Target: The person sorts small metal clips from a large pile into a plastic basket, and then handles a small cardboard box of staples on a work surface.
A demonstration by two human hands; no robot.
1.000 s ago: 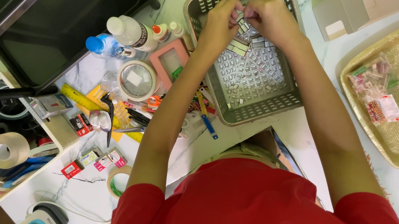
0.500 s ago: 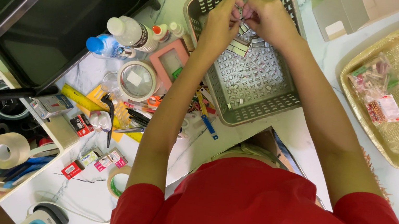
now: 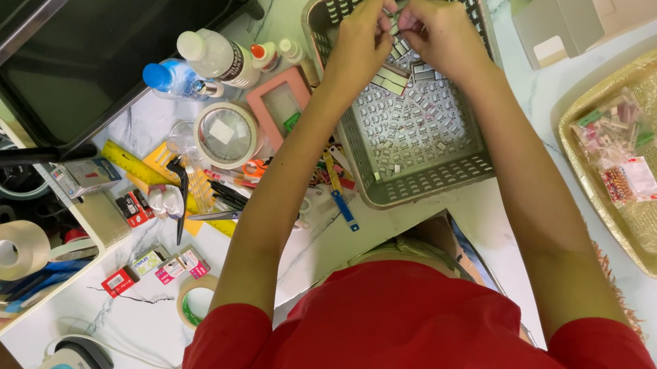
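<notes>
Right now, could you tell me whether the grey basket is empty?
Not empty: the grey basket holds many small silver strips across its floor, beneath both hands.

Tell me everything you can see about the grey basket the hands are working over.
The grey basket is a rectangular tray that looks like plastic, with slotted lattice walls and a rolled rim. It sits flat on the white marbled table, turned at a slant. Its floor is covered with many small silvery strips, loosely heaped. The left hand and right hand meet above its far end, pinching a small piece between them.

Both hands, left hand (image 3: pixel 361 40) and right hand (image 3: pixel 440 35), pinching a small packet (image 3: pixel 394 21) above the grey basket (image 3: pixel 433 183).
</notes>
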